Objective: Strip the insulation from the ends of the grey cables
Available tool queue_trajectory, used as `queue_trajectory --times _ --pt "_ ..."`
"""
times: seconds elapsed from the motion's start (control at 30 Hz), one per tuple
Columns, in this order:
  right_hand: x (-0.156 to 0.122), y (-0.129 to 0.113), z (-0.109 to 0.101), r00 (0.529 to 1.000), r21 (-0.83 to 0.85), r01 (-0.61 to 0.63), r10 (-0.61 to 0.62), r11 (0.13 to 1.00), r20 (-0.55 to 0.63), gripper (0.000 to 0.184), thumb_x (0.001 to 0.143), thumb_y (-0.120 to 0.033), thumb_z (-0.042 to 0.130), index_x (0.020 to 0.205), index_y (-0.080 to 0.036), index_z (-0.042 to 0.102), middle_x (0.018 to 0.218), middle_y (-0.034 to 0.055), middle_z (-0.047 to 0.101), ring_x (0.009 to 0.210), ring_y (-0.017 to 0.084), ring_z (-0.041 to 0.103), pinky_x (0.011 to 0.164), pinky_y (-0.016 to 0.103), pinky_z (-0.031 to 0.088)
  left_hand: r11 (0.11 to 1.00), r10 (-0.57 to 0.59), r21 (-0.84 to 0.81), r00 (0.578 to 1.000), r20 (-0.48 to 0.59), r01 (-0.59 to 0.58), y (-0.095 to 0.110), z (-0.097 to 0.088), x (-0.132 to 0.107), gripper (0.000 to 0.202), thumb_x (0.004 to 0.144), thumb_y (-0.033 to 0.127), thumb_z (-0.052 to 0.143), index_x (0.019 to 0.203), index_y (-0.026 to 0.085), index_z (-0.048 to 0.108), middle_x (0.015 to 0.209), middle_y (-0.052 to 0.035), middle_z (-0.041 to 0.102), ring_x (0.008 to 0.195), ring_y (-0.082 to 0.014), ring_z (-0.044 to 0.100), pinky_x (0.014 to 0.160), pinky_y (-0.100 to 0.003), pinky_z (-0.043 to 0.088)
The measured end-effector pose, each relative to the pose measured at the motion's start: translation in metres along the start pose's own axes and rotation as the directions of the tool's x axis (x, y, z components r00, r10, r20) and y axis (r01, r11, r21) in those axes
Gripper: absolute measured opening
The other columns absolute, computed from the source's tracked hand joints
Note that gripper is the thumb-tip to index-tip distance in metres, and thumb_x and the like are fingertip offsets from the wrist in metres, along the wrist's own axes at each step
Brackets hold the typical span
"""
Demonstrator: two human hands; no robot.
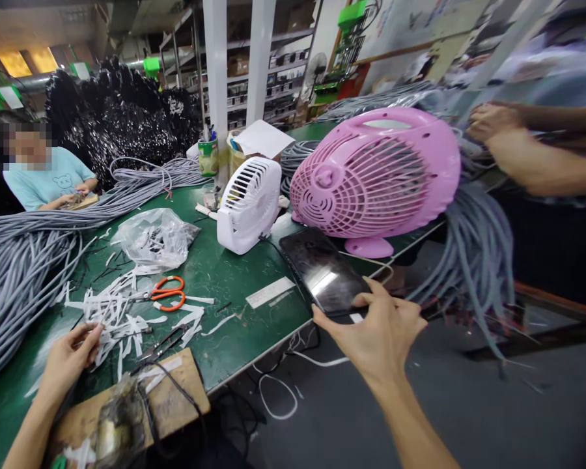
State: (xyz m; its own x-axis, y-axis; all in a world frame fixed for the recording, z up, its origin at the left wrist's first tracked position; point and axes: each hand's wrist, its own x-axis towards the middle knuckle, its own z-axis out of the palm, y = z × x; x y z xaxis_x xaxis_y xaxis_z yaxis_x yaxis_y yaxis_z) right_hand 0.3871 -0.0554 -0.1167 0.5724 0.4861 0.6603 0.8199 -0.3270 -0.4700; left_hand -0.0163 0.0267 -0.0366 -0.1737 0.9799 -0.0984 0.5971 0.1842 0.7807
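Note:
My right hand grips the near edge of a black smartphone, thumb on one side and fingers on the other. The phone lies at the table's edge, its glossy face reflecting a light. My left hand is at the pile of white strips, thumb and fingertips drawn together; whatever is between them is hidden. Orange-handled scissors rest on that pile. Small metal snips lie nearer me, beside a wooden board bearing a taped device and black cords.
A white fan and a larger pink fan stand behind the phone. Grey cable bundles cover the left side. A plastic bag sits mid-table. Another person sits far left; a co-worker's arms reach in from the right.

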Motion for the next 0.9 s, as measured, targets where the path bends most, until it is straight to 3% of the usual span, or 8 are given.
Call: queue_trajectory --times 0.37,0.67,0.8,0.9 --pt "-0.002 0.001 -0.001 0.997 -0.052 0.070 -0.072 0.996 -0.034 0.057 0.067 -0.046 0.055 0.112 -0.013 0.044 0.074 0.0088 0.054 0.083 0.031 0.045 0.072 0.042 0.032 0.999 0.042 -0.009 0.999 -0.010 -0.042 -0.005 0.000 0.002 0.064 0.047 0.066 0.059 0.081 0.012 0.060 0.039 0.0042 0.047 0.036 -0.0114 0.038 0.039 -0.023 0.029" --pt "0.001 -0.002 -0.003 0.999 -0.009 0.035 -0.035 0.999 -0.006 0.053 0.065 -0.048 0.054 0.106 -0.015 0.045 0.071 0.0092 0.054 0.083 0.033 0.044 0.073 0.046 0.032 0.997 0.081 -0.010 0.997 0.009 -0.081 -0.007 0.001 0.002 0.062 0.051 0.066 0.059 0.081 0.012 0.059 0.041 0.0036 0.048 0.037 -0.0112 0.040 0.039 -0.023 0.031" --pt "0.004 -0.001 0.000 0.999 0.050 -0.022 0.020 0.999 0.048 0.037 0.060 -0.049 0.056 0.080 -0.022 0.040 0.077 0.0117 0.055 0.083 0.032 0.046 0.074 0.045 0.035 0.997 0.075 0.011 0.997 -0.010 -0.075 -0.005 0.001 0.001 0.058 0.051 0.065 0.058 0.078 0.013 0.060 0.040 0.0037 0.046 0.037 -0.0121 0.040 0.039 -0.024 0.030" --pt "0.007 0.011 0.008 0.989 0.128 -0.110 0.096 0.986 0.109 0.042 0.055 -0.056 0.055 0.069 -0.026 0.029 0.075 0.0119 0.052 0.079 0.031 0.047 0.072 0.045 0.036 0.997 0.070 0.013 0.997 -0.040 -0.070 -0.003 0.001 -0.002 0.052 0.053 0.058 0.060 0.078 0.012 0.062 0.041 0.0037 0.047 0.039 -0.0121 0.041 0.041 -0.024 0.031"
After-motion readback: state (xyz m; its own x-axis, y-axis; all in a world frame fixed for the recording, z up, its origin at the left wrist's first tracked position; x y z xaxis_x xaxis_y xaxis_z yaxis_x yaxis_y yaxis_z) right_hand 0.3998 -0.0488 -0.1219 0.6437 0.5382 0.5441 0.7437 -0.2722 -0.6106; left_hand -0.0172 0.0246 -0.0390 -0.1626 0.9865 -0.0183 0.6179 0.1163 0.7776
